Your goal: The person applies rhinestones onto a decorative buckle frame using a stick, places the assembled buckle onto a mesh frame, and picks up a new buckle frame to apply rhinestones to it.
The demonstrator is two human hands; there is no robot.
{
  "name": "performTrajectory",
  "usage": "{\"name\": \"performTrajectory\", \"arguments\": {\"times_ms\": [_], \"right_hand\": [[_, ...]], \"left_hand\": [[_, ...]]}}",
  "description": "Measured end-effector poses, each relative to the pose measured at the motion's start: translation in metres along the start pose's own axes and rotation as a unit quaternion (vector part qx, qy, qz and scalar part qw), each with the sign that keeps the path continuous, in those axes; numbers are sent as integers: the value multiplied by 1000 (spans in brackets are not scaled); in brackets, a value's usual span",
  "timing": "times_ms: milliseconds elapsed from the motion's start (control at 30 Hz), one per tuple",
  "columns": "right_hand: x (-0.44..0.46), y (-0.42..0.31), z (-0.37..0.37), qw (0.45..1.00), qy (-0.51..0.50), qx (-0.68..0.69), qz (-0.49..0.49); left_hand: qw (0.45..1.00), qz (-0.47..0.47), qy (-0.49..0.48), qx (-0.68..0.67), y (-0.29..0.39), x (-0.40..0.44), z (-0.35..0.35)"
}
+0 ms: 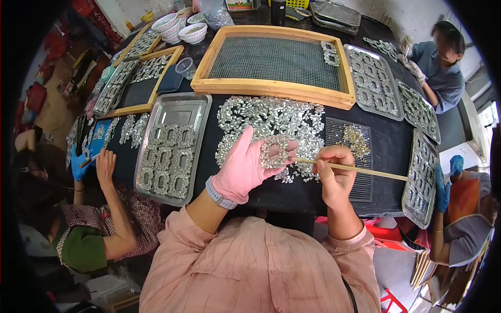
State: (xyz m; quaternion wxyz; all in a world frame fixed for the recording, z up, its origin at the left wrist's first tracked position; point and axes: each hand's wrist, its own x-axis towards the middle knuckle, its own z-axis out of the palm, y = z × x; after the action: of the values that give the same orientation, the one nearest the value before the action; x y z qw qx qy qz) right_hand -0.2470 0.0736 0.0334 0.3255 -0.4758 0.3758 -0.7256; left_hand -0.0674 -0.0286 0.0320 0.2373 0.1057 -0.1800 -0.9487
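Note:
My left hand [236, 172], in a pink glove with a wristwatch at the cuff, is turned palm up. A rectangular ring of clear rhinestones [266, 152] lies across its fingers, held there. My bare right hand [335, 175] pinches a thin wooden stick [373, 172]. The stick's tip points at the right side of the rhinestone ring; whether it touches is too small to tell. Beneath and beyond both hands spreads a pile of loose silvery stones [271, 115]. Small gold stones [355, 141] lie on a ribbed dark mat [360, 192] just right of my right hand.
Left stands a metal tray [180, 107] of finished rings. A wooden-framed mesh screen [271, 86] lies behind the pile. More trays [373, 78] line the right. Patterned bowls [193, 34] stand at the back. Co-workers sit left [94, 240] and right [438, 68], another at lower right.

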Motion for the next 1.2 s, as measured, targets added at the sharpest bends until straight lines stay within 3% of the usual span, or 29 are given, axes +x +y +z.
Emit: {"name": "performTrajectory", "arguments": {"times_ms": [167, 367, 667, 1100, 1200], "right_hand": [[-3, 3, -1, 1000, -16, -23, 2], [-3, 6, 0, 999, -34, -28, -20], [-3, 8, 2, 998, -41, -45, -21], [-1, -4, 1, 998, 10, -12, -60], [-4, 3, -1, 989, -35, -135, -57]], "left_hand": [[1000, -1, 14, -25, 0, -1, 4], [997, -9, -43, -57, 0, 1, -4], [997, -38, 62, 28, 0, -1, 7], [994, -25, 49, 95, 8, 0, 26], [986, -14, 92, 142, 5, 1, 43]]}}
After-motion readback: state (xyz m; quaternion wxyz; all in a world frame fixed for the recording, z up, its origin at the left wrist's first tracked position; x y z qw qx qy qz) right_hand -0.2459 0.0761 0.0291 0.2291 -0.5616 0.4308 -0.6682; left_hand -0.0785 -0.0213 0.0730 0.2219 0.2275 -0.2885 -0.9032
